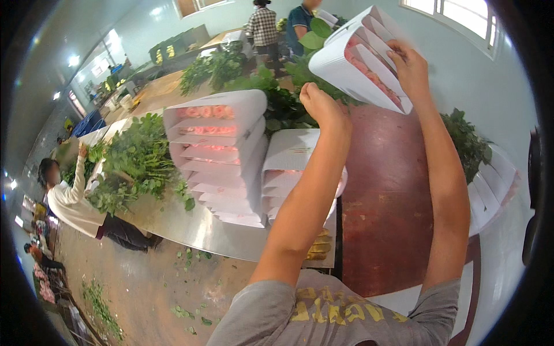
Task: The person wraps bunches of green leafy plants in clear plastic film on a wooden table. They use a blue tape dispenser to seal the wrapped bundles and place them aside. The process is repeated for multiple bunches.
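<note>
My right hand (409, 69) grips the edge of a white corrugated wrapper (333, 60), raised and tilted above the red-brown tabletop (385, 173). Pink roses (368, 71) show in rows between its paper layers, and green leaves (315, 36) stick out at its far end. Left of that bundle, my left hand (324, 108) is up with its fingers curled in; whether anything is between them cannot be made out. Beside my left forearm stands a tall stack of wrapped pink rose bundles (216, 147). A lower stack (292, 149) adjoins it, partly hidden by that forearm.
A metal-topped table (190, 227) bears heaps of leafy stems (138, 160). Another wrapped bundle (493, 190) lies at the right by the wall. One person (78, 199) stands at the left, and two others (264, 28) work at the back. Fallen leaves (101, 302) litter the floor.
</note>
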The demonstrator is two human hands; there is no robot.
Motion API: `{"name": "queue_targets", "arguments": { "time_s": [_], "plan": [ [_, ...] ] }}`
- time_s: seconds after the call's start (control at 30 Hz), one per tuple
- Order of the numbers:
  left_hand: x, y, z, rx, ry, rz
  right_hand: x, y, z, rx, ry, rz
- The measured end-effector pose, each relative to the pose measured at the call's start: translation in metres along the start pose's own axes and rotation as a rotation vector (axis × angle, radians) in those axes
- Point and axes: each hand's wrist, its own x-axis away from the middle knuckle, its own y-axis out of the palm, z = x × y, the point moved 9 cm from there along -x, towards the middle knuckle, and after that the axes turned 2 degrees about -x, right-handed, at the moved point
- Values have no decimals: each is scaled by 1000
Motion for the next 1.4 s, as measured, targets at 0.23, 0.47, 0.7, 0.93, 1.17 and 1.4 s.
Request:
{"name": "queue_targets", "arguments": {
  "time_s": [0.23, 0.47, 0.7, 0.93, 1.17, 1.4],
  "plan": [
    [-88, 17, -104, -204, -165, 100, 7, -19, 33, -73, 83, 60],
    [-143, 8, -168, -32, -392, 208, 27, -15, 13, 47, 2, -15],
    [-141, 57, -156, 396, -275, -331, 39, -16, -12, 52, -161, -17],
    [-128, 67, -137, 390, -277, -402, 44, -14, -15, -57, -84, -34],
    [-120, 61, -151, 333, -281, -401, 51, -11, -43, -47, -214, -80],
    [-113, 61, -148, 251, -247, -396, 58, -36, -57, -59, -180, -80]
  ]
}}
